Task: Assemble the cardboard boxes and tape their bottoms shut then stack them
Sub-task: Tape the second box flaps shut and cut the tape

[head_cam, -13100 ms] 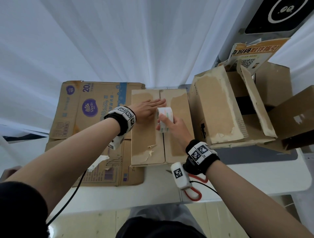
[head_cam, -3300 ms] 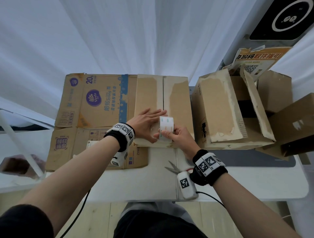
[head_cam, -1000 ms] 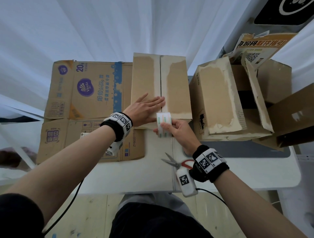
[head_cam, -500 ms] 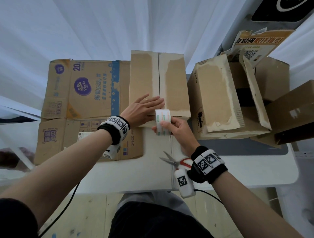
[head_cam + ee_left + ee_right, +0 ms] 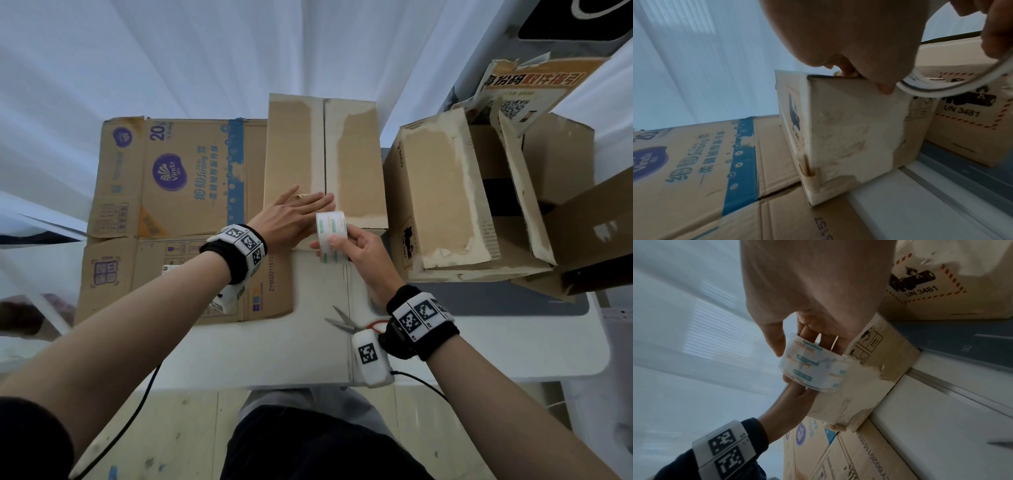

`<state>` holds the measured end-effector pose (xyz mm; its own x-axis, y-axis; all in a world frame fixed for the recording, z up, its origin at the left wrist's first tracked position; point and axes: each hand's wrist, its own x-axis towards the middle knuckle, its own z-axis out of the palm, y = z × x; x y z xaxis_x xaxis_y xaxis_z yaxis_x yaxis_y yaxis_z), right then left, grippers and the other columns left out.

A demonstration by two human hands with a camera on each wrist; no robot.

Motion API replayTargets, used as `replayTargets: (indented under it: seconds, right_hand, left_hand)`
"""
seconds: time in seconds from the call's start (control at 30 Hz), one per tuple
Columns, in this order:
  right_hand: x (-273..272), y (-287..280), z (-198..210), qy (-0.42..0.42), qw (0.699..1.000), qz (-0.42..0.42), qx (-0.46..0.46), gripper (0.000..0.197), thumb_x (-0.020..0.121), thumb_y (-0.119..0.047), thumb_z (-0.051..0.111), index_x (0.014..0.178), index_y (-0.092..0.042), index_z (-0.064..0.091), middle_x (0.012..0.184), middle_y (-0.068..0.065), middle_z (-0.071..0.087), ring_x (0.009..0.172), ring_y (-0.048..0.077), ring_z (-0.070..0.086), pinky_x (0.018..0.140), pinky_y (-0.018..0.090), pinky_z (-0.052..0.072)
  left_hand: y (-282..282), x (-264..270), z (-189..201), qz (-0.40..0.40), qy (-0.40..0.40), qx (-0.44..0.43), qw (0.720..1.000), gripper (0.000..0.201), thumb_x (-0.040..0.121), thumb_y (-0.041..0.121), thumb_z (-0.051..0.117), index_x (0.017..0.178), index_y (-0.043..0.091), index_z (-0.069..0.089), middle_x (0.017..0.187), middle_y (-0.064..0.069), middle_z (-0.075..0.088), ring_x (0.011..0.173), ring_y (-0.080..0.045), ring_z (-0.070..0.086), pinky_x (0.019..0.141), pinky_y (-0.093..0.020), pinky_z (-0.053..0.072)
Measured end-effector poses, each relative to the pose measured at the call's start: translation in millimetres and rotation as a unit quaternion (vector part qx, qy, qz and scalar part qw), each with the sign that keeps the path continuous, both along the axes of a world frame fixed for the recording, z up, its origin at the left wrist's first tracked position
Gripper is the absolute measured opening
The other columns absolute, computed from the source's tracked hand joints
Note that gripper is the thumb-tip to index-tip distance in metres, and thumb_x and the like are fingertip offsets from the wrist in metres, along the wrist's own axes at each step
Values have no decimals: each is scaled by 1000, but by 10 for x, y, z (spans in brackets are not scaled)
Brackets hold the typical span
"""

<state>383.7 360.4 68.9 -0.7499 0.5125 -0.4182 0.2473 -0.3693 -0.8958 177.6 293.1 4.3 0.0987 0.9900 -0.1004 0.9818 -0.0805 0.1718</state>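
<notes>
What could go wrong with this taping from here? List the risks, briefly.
1. The left hand lies flat on the box beside the flap seam; if it lifts early, the flaps could spring apart.
2. The right hand's grip holds the tape roll at the box's near edge, past the top, so the strip may wrinkle or veer off the seam.
3. The scissors lie partly under the right wrist, awkward to reach for the cut.
</notes>
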Motion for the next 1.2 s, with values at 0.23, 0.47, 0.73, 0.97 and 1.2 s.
replayTargets:
  seconds: [0.23,0.47,0.73,0.97,1.2]
  right_hand:
    - [74,-69,-118,2,1000,3,-20,30,100,-12,55,130,-10,57,107,14,75,103,25,71,91,26,53]
    - [54,-87,-155,4,1000,0,-9,28,100,-10,55,128,-6,58,106,16,75,102,18,72,87,21,53]
    - [193,-196,-275,-6,999,-9,-52,23,101,-14,53,124,-12,60,104,14,76,106,27,70,103,45,50]
    - [207,-219,-331,-6,997,-2,-74,24,100,-9,53,123,-10,60,106,17,75,107,30,69,102,43,50]
    - [177,-237,-516,-15,997,29,-64,22,100,-4,50,117,-15,61,111,17,73,107,21,69,100,29,49]
  left_hand:
    - [-1,-90,-20,-23,-39,28,999,55,104,45,23,156,25,30,162,7,26,149,-16,25,121,-51,18]
    - [-40,-91,-86,-28,-19,11,999,55,106,43,19,159,26,15,166,8,12,153,-13,11,124,-46,6]
    - [-42,-85,-65,-31,-23,-5,999,53,108,32,25,159,27,12,166,9,7,153,-15,8,124,-48,7]
    - [-44,-54,-83,-42,1,-8,999,57,107,23,30,159,29,9,166,9,5,153,-19,8,124,-50,7]
    - [-9,-84,26,-47,12,-72,996,104,78,6,59,159,32,-2,166,12,-7,153,-16,-6,123,-49,-4]
